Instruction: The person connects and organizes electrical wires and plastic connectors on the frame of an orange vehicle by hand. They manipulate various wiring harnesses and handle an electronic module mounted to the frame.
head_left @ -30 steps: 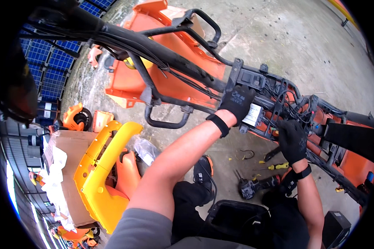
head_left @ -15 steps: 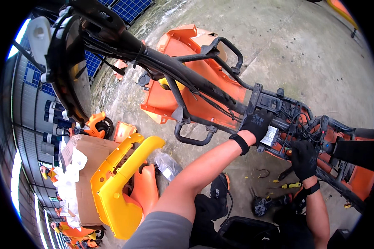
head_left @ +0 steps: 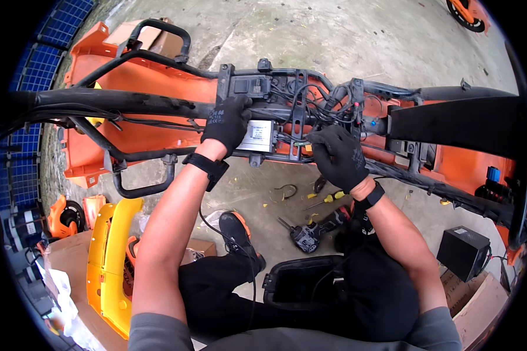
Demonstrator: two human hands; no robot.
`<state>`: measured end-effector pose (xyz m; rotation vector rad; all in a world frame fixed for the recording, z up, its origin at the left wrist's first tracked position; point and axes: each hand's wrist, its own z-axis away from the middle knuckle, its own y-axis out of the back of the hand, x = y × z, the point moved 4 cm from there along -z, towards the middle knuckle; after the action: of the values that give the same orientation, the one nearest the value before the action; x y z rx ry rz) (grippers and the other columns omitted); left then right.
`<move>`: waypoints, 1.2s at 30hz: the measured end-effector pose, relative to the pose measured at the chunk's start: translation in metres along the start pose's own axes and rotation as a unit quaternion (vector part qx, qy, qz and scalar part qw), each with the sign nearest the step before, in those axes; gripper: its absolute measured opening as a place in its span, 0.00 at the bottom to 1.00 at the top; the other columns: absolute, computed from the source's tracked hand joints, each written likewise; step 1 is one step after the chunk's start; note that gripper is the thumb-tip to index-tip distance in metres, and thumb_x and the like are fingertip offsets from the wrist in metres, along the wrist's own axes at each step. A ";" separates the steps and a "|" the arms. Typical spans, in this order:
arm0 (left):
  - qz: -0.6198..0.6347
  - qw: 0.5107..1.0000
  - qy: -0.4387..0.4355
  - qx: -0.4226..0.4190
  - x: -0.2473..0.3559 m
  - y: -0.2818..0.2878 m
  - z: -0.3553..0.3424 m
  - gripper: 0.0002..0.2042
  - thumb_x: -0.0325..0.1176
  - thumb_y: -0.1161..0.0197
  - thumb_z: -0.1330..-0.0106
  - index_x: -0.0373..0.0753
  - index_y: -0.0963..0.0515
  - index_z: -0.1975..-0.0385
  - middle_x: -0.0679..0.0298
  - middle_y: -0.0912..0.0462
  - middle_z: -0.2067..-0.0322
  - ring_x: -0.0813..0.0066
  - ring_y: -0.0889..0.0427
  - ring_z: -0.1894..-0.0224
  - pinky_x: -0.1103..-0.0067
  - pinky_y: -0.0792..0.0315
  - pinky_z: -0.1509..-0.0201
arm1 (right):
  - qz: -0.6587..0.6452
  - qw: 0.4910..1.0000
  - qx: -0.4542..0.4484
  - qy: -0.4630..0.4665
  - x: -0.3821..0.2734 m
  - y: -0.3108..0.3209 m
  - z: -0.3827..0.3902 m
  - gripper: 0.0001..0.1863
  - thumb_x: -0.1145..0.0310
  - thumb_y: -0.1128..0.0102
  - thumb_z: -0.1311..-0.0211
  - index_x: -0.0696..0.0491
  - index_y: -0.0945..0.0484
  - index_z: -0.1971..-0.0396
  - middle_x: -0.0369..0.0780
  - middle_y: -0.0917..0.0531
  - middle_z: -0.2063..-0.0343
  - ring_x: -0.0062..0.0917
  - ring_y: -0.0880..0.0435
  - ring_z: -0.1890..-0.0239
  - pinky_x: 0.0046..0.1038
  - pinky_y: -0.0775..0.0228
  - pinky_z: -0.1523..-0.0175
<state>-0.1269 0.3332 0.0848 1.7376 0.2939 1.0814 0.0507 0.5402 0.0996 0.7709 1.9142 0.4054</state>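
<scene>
A black scooter frame [head_left: 158,106] with orange body panels spans the view in front of me. Strapped along its middle lies a flat silver box [head_left: 259,136] with a white label and wires leaving its right end. My left hand [head_left: 227,124], in a black glove, is curled at the box's left end, and its fingertips are hidden against the frame. My right hand [head_left: 338,157], gloved too, is closed at the wires just right of the box. Its fingertips meet a small light-coloured wire connector [head_left: 301,144]. Bundled black wires [head_left: 325,96] cross the frame above that hand.
On the floor below the frame lie a black cordless drill [head_left: 310,234] and a yellow-handled screwdriver [head_left: 332,198]. A black tub [head_left: 301,278] stands between my legs. Yellow panels [head_left: 108,263] lean at the left by a cardboard box [head_left: 70,248]. A black block [head_left: 464,251] sits at the right.
My view has swung, so the frame now lies nearly level across it. The left hand stays by the silver box; the right hand has come closer to the box's wired end.
</scene>
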 end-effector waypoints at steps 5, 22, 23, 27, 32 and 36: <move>0.014 0.999 -0.042 -0.009 0.006 -0.002 0.001 0.08 0.29 0.38 0.35 0.37 0.20 0.59 0.50 0.16 0.60 0.47 0.19 0.54 0.62 0.24 0.50 | 0.009 1.000 -0.003 0.009 -0.002 -0.004 0.000 0.07 0.76 0.40 0.43 0.55 0.21 0.64 0.43 0.21 0.69 0.40 0.20 0.64 0.39 0.27 0.58; -0.044 0.999 -0.013 -0.017 0.004 -0.008 -0.005 0.06 0.26 0.39 0.36 0.37 0.21 0.62 0.49 0.17 0.61 0.46 0.19 0.55 0.60 0.25 0.51 | 0.032 0.999 -0.021 0.010 0.000 -0.005 0.001 0.09 0.75 0.39 0.45 0.54 0.21 0.63 0.43 0.21 0.69 0.41 0.20 0.63 0.39 0.27 0.58; -0.047 0.999 -0.015 -0.017 0.003 -0.008 -0.006 0.06 0.26 0.39 0.37 0.37 0.21 0.62 0.49 0.17 0.62 0.46 0.18 0.55 0.60 0.25 0.51 | 0.035 0.999 -0.022 0.011 0.001 -0.005 0.002 0.09 0.75 0.39 0.45 0.54 0.21 0.63 0.43 0.21 0.69 0.41 0.20 0.63 0.39 0.27 0.58; 0.004 1.000 0.003 -0.019 -0.002 -0.007 -0.008 0.05 0.26 0.34 0.37 0.36 0.21 0.63 0.51 0.16 0.66 0.52 0.17 0.61 0.66 0.24 0.57 | 0.030 0.999 -0.034 0.001 0.000 -0.004 0.001 0.10 0.79 0.40 0.44 0.55 0.19 0.61 0.43 0.19 0.67 0.41 0.19 0.62 0.37 0.27 0.57; 0.034 0.999 0.003 -0.028 -0.004 -0.004 -0.005 0.05 0.27 0.36 0.37 0.37 0.20 0.63 0.51 0.16 0.64 0.49 0.17 0.59 0.65 0.24 0.55 | 0.027 0.999 -0.026 0.001 0.000 -0.004 0.002 0.09 0.79 0.40 0.43 0.55 0.19 0.62 0.43 0.19 0.67 0.41 0.19 0.62 0.37 0.27 0.56; 0.037 0.999 -0.006 -0.020 -0.004 -0.009 -0.003 0.06 0.27 0.35 0.37 0.37 0.20 0.62 0.51 0.16 0.64 0.50 0.17 0.59 0.66 0.24 0.55 | 0.037 0.999 -0.030 -0.002 0.000 -0.005 0.001 0.09 0.78 0.40 0.43 0.55 0.19 0.62 0.43 0.19 0.67 0.41 0.19 0.62 0.37 0.27 0.57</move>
<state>-0.1290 0.3369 0.0752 1.7299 0.2016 1.1222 0.0503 0.5363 0.0964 0.8040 1.8656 0.5059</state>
